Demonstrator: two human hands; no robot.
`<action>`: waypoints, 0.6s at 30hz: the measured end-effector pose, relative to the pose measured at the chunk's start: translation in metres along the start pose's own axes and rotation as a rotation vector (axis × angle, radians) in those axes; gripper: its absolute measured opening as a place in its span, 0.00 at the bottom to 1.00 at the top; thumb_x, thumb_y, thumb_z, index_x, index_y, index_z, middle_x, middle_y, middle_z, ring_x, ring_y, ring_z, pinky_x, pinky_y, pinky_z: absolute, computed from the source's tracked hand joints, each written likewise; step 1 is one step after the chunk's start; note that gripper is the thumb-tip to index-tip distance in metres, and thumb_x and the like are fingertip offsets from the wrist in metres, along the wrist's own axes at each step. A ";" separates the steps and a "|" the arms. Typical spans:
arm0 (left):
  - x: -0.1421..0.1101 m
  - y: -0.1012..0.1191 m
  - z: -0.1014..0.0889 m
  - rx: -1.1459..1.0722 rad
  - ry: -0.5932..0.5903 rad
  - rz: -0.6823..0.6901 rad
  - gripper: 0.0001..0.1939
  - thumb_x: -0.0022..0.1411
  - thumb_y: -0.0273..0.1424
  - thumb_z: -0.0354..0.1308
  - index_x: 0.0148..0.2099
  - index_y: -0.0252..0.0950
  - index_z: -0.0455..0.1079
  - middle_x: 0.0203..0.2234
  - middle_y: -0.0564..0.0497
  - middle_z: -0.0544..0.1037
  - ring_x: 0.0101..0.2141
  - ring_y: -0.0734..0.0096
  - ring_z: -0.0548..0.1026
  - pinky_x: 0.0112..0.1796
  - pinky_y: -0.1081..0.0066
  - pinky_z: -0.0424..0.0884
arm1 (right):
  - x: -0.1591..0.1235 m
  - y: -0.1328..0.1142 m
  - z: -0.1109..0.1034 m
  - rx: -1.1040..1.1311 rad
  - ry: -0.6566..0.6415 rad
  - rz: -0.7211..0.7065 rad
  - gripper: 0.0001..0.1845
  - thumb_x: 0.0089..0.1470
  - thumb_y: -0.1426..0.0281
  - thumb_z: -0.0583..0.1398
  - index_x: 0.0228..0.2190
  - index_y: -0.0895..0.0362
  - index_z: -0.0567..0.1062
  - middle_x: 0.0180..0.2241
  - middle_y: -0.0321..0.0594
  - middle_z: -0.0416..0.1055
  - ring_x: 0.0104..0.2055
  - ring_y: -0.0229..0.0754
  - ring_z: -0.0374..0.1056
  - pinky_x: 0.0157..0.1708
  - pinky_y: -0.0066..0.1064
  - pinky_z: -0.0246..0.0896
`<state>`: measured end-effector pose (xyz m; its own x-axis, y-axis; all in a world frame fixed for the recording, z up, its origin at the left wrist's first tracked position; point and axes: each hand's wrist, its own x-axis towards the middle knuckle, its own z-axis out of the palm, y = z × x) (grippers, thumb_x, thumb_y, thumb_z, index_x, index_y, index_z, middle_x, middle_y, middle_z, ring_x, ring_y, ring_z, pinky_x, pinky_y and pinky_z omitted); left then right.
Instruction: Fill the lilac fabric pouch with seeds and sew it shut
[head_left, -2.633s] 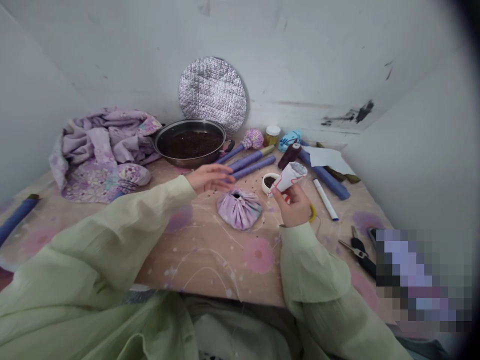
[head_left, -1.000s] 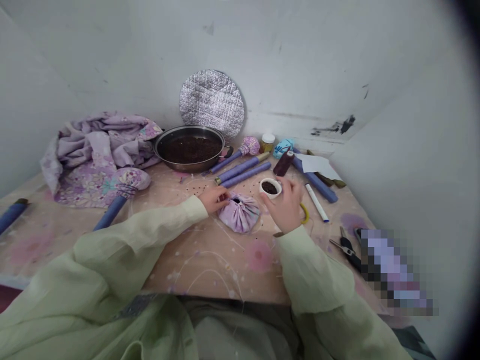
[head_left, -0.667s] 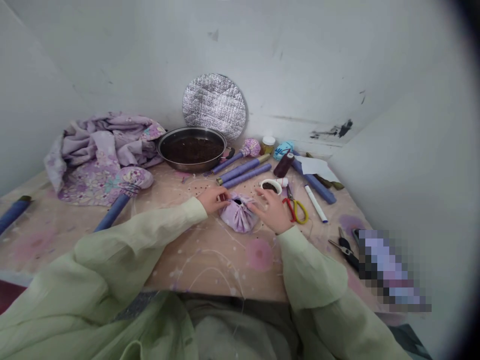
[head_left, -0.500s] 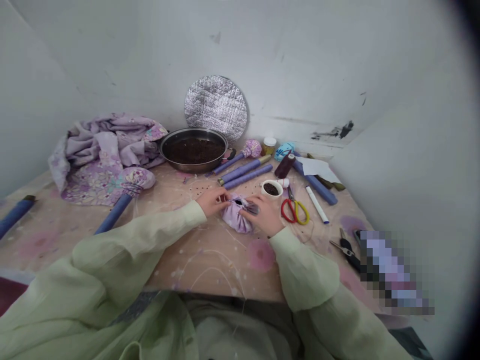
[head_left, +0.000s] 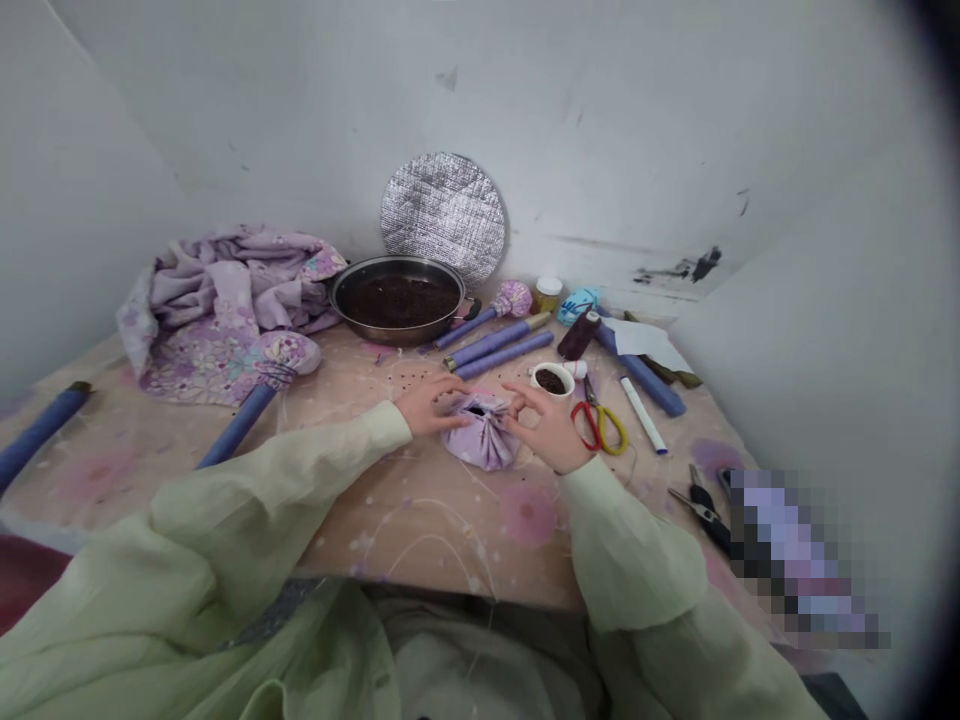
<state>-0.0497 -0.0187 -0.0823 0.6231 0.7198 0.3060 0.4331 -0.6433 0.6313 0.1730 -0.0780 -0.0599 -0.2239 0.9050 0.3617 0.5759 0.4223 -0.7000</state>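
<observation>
Left-hand fingers (head_left: pixel 453 393) curled, tips at the gathered neck of the fabric pouch (head_left: pixel 484 440); whether they pinch it cannot be told. Right-hand fingers (head_left: pixel 526 396) spread and arched, thumb and index apart, tips at or just above the pouch's right side; no pinch seen.

Left hand (head_left: pixel 429 408) and right hand (head_left: pixel 551 432) lie either side of the pouch. Pouch: lilac, gathered, dark opening on top, sitting on the printed table cover (head_left: pixel 420 520) between the hands.

Nearest the right hand: white cup (head_left: pixel 551 380) holding dark seeds, just behind the pouch; red-and-yellow scissors (head_left: pixel 598 428) to its right. Loose dark seeds (head_left: pixel 405 381) are scattered behind the left hand.

Further out: blue-purple rolls (head_left: pixel 499 345), thread spool (head_left: pixel 579 335), white marker (head_left: pixel 643 415), pliers (head_left: pixel 705 515). At the back, a steel pan (head_left: pixel 397 340) of dark seeds stands before a quilted foil disc (head_left: pixel 442 215); floral cloth (head_left: pixel 225 330) lies heaped at left.
</observation>
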 end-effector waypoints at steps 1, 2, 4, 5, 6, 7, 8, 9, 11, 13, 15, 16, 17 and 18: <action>0.001 -0.001 0.003 0.020 -0.032 0.019 0.26 0.48 0.41 0.64 0.48 0.34 0.68 0.46 0.42 0.72 0.48 0.59 0.68 0.48 0.60 0.65 | -0.002 -0.003 0.002 -0.033 -0.038 -0.016 0.24 0.46 0.70 0.57 0.48 0.56 0.68 0.23 0.34 0.70 0.38 0.44 0.68 0.48 0.44 0.57; 0.003 -0.002 0.005 0.035 -0.068 0.031 0.30 0.45 0.40 0.66 0.50 0.33 0.66 0.47 0.41 0.71 0.50 0.56 0.66 0.51 0.58 0.62 | -0.003 -0.006 0.005 -0.070 -0.081 -0.022 0.27 0.46 0.71 0.57 0.50 0.55 0.66 0.22 0.35 0.70 0.43 0.46 0.67 0.51 0.47 0.54; 0.006 -0.004 0.009 0.040 -0.129 0.028 0.34 0.42 0.38 0.68 0.51 0.32 0.65 0.47 0.40 0.70 0.49 0.55 0.67 0.51 0.57 0.62 | -0.006 -0.010 0.012 -0.146 -0.151 -0.015 0.32 0.45 0.71 0.56 0.55 0.54 0.61 0.25 0.37 0.72 0.53 0.51 0.62 0.55 0.54 0.45; 0.007 -0.005 0.010 0.033 -0.148 0.019 0.34 0.42 0.37 0.68 0.51 0.32 0.65 0.46 0.40 0.71 0.47 0.56 0.68 0.50 0.58 0.64 | -0.006 -0.011 0.014 -0.183 -0.174 -0.013 0.36 0.44 0.71 0.57 0.57 0.54 0.58 0.29 0.39 0.74 0.57 0.53 0.58 0.56 0.57 0.41; 0.008 -0.006 0.010 0.026 -0.156 0.009 0.33 0.43 0.37 0.67 0.51 0.31 0.65 0.45 0.41 0.72 0.45 0.58 0.70 0.47 0.59 0.66 | -0.005 -0.012 0.015 -0.218 -0.179 -0.011 0.39 0.44 0.69 0.57 0.58 0.54 0.55 0.36 0.43 0.74 0.59 0.55 0.54 0.56 0.59 0.39; 0.008 -0.006 0.010 0.022 -0.151 -0.001 0.33 0.43 0.37 0.67 0.51 0.32 0.64 0.44 0.41 0.72 0.42 0.60 0.71 0.45 0.60 0.67 | -0.004 -0.011 0.016 -0.246 -0.159 -0.008 0.40 0.43 0.68 0.58 0.59 0.54 0.54 0.44 0.46 0.72 0.60 0.57 0.52 0.55 0.59 0.39; 0.007 -0.006 0.009 0.020 -0.136 -0.008 0.33 0.44 0.37 0.66 0.52 0.32 0.64 0.45 0.41 0.71 0.40 0.62 0.71 0.44 0.61 0.68 | -0.002 -0.011 0.015 -0.265 -0.121 -0.001 0.41 0.44 0.66 0.59 0.59 0.55 0.54 0.49 0.49 0.68 0.60 0.58 0.51 0.55 0.58 0.42; 0.006 -0.005 0.009 0.018 -0.110 -0.017 0.33 0.44 0.36 0.66 0.53 0.32 0.63 0.46 0.41 0.70 0.39 0.64 0.71 0.43 0.62 0.69 | 0.000 -0.010 0.014 -0.275 -0.073 0.014 0.39 0.44 0.64 0.59 0.58 0.56 0.55 0.51 0.50 0.66 0.59 0.58 0.53 0.54 0.56 0.45; 0.002 -0.003 0.008 0.017 -0.055 -0.037 0.34 0.44 0.37 0.66 0.53 0.33 0.63 0.47 0.40 0.69 0.38 0.65 0.71 0.42 0.63 0.69 | 0.004 -0.009 0.011 -0.271 -0.009 0.047 0.33 0.47 0.62 0.58 0.54 0.58 0.62 0.48 0.51 0.68 0.53 0.54 0.60 0.52 0.51 0.51; -0.003 -0.003 0.007 0.013 -0.061 -0.019 0.29 0.47 0.37 0.64 0.52 0.33 0.64 0.47 0.41 0.70 0.40 0.64 0.72 0.43 0.63 0.69 | 0.004 -0.009 0.010 -0.268 -0.058 0.023 0.28 0.48 0.61 0.58 0.51 0.57 0.67 0.46 0.48 0.70 0.50 0.52 0.62 0.50 0.48 0.52; -0.009 -0.007 0.006 0.014 -0.131 0.049 0.25 0.51 0.36 0.61 0.51 0.33 0.66 0.48 0.41 0.71 0.45 0.62 0.71 0.46 0.63 0.67 | 0.002 -0.008 0.011 -0.304 -0.175 -0.043 0.27 0.47 0.60 0.61 0.49 0.54 0.69 0.50 0.45 0.68 0.53 0.53 0.59 0.52 0.49 0.48; -0.012 -0.010 0.003 0.026 -0.176 0.078 0.22 0.53 0.35 0.60 0.50 0.33 0.67 0.48 0.41 0.72 0.46 0.62 0.71 0.48 0.64 0.67 | -0.001 -0.007 0.012 -0.335 -0.224 -0.062 0.27 0.46 0.60 0.62 0.49 0.52 0.69 0.52 0.43 0.67 0.55 0.54 0.57 0.53 0.51 0.45; -0.015 -0.014 0.000 0.052 -0.223 0.092 0.20 0.54 0.35 0.59 0.48 0.34 0.69 0.47 0.41 0.73 0.46 0.63 0.72 0.48 0.65 0.66 | -0.003 -0.005 0.013 -0.368 -0.254 -0.063 0.26 0.46 0.60 0.62 0.48 0.50 0.70 0.52 0.42 0.67 0.56 0.55 0.56 0.53 0.52 0.42; -0.017 -0.018 -0.004 0.099 -0.264 0.075 0.16 0.54 0.34 0.58 0.45 0.34 0.71 0.45 0.43 0.75 0.44 0.64 0.73 0.47 0.65 0.67 | -0.005 -0.003 0.014 -0.400 -0.262 -0.049 0.25 0.46 0.60 0.62 0.48 0.49 0.71 0.52 0.41 0.68 0.56 0.56 0.56 0.53 0.53 0.41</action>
<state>-0.0711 -0.0183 -0.0962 0.7982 0.5847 0.1450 0.4325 -0.7238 0.5376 0.1611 -0.0830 -0.0679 -0.4194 0.8888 0.1848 0.8055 0.4582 -0.3756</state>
